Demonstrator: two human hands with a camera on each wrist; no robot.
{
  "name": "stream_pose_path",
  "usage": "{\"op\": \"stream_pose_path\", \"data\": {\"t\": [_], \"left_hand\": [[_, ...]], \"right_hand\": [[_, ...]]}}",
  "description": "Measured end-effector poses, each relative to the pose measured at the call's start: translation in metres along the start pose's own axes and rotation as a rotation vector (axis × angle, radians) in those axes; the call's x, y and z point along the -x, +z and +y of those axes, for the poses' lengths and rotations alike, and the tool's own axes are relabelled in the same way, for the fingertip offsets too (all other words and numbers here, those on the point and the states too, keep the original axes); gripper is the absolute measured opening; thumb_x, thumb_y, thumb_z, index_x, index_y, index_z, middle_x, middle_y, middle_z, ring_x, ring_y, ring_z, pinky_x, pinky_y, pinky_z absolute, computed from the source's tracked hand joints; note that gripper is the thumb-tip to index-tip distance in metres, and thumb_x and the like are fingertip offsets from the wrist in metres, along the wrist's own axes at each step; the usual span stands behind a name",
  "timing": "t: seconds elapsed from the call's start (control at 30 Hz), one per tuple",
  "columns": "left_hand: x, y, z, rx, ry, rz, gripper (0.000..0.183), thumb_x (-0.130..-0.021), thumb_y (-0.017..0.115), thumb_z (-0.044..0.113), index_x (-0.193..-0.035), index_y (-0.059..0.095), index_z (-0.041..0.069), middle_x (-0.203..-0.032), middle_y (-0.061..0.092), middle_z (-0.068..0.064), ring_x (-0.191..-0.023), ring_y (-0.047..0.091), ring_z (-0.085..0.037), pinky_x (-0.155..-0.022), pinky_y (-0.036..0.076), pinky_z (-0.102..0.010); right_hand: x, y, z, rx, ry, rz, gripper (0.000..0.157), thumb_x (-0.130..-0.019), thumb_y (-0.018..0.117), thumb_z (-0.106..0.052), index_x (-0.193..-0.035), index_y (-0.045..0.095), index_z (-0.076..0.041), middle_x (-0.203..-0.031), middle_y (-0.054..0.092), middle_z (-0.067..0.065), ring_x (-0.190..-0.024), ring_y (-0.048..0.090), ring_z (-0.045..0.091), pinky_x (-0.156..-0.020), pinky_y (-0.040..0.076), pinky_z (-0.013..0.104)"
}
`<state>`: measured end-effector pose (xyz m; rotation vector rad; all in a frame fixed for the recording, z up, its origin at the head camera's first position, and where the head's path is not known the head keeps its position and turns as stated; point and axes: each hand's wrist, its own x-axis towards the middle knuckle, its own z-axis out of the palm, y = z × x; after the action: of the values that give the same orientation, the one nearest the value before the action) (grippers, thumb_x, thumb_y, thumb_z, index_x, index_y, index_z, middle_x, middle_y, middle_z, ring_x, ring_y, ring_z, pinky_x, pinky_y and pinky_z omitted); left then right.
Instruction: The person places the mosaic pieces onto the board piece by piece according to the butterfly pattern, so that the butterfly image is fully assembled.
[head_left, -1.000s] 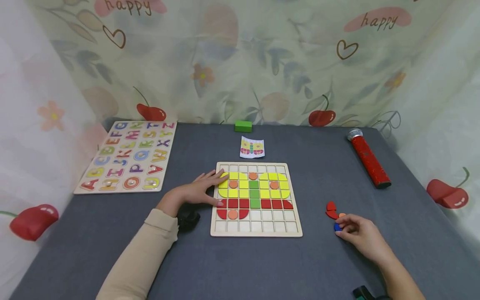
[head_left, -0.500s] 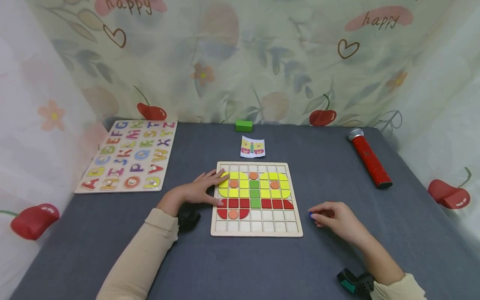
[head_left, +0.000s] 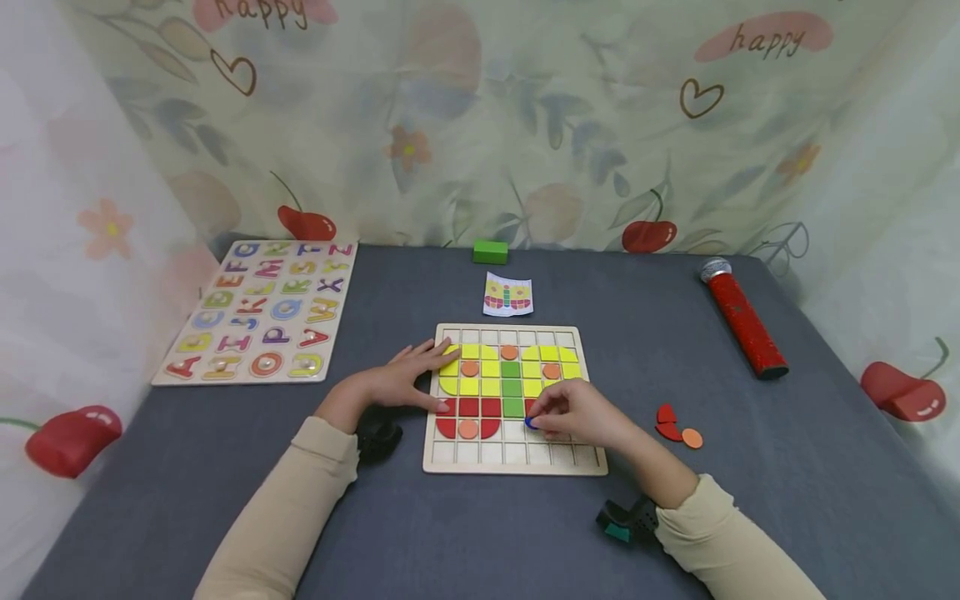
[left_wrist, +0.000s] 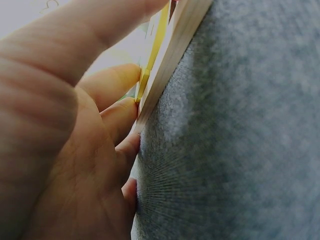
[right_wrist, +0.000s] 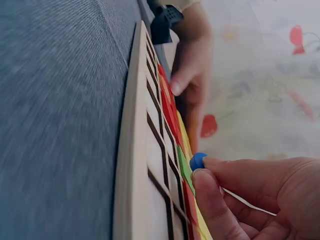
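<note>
A wooden grid board (head_left: 480, 454) lies in front of me, filled with yellow, red and green flat pieces and orange discs. My left hand (head_left: 408, 375) rests on its left edge, fingers spread, thumb on a red piece and fingertips by the yellow ones; the left wrist view shows that hand (left_wrist: 75, 150) along the board's side. Thumb and forefinger of my right hand (head_left: 581, 414) pinch a small blue piece (right_wrist: 198, 160) just over the row below the red pieces, right of the green column. Part of the red row is hidden under this hand.
Two loose red pieces (head_left: 667, 423) and an orange disc (head_left: 692, 438) lie right of the board. Behind it are a butterfly picture card (head_left: 507, 295) and a green block (head_left: 491, 252). An alphabet puzzle (head_left: 255, 317) lies left, a red microphone (head_left: 746, 321) right.
My right hand has carried the blue piece leftward from beside the loose pieces to over the board. The loose red pieces and disc are uncovered. The left hand stays put.
</note>
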<state>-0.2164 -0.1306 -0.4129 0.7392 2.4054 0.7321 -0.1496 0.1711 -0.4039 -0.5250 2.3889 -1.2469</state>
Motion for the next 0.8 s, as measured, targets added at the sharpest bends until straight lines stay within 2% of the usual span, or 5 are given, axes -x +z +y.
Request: {"op": "stream_pose_path", "data": {"t": [0.13, 0.3, 0.4, 0.8], "left_hand": [[0.0, 0.001, 0.001, -0.001, -0.007, 0.001, 0.091, -0.078, 0.071, 0.046, -0.15, 0.019, 0.024, -0.159, 0.004, -0.002, -0.146, -0.005, -0.029, -0.116, -0.005, -0.05], [0.0, 0.001, 0.0, -0.002, -0.017, 0.004, 0.091, -0.078, 0.07, 0.047, -0.15, 0.019, 0.025, -0.159, 0.004, -0.002, -0.146, -0.005, -0.028, -0.116, -0.005, -0.05], [-0.001, 0.001, 0.0, -0.005, -0.01, 0.002, 0.091, -0.078, 0.07, 0.047, -0.15, 0.018, 0.025, -0.159, 0.004, -0.002, -0.146, -0.005, -0.028, -0.116, -0.005, -0.05], [-0.001, 0.001, 0.0, -0.008, 0.004, -0.006, 0.091, -0.079, 0.07, 0.046, -0.15, 0.017, 0.025, -0.159, 0.003, -0.003, -0.146, -0.006, -0.03, -0.116, -0.005, -0.05]], "right_hand": [[-0.011, 0.011, -0.003, 0.003, -0.023, -0.012, 0.012, -0.083, 0.07, -0.011, -0.089, 0.07, -0.001, -0.08, 0.069, 0.01, -0.061, 0.06, 0.013, -0.059, 0.053, 0.023], [-0.014, 0.02, -0.01, 0.116, -0.064, 0.04, 0.007, -0.081, 0.071, -0.011, -0.085, 0.072, -0.005, -0.08, 0.068, 0.005, -0.063, 0.056, 0.009, -0.056, 0.048, 0.02], [-0.011, 0.021, -0.012, 0.145, -0.083, 0.071, 0.008, -0.08, 0.073, -0.01, -0.085, 0.071, -0.005, -0.082, 0.066, 0.005, -0.066, 0.056, 0.008, -0.058, 0.047, 0.02], [-0.013, 0.029, -0.014, 0.216, -0.048, 0.133, 0.008, -0.077, 0.075, -0.008, -0.082, 0.07, -0.006, -0.076, 0.063, 0.001, -0.065, 0.053, 0.009, -0.058, 0.047, 0.02]]}}
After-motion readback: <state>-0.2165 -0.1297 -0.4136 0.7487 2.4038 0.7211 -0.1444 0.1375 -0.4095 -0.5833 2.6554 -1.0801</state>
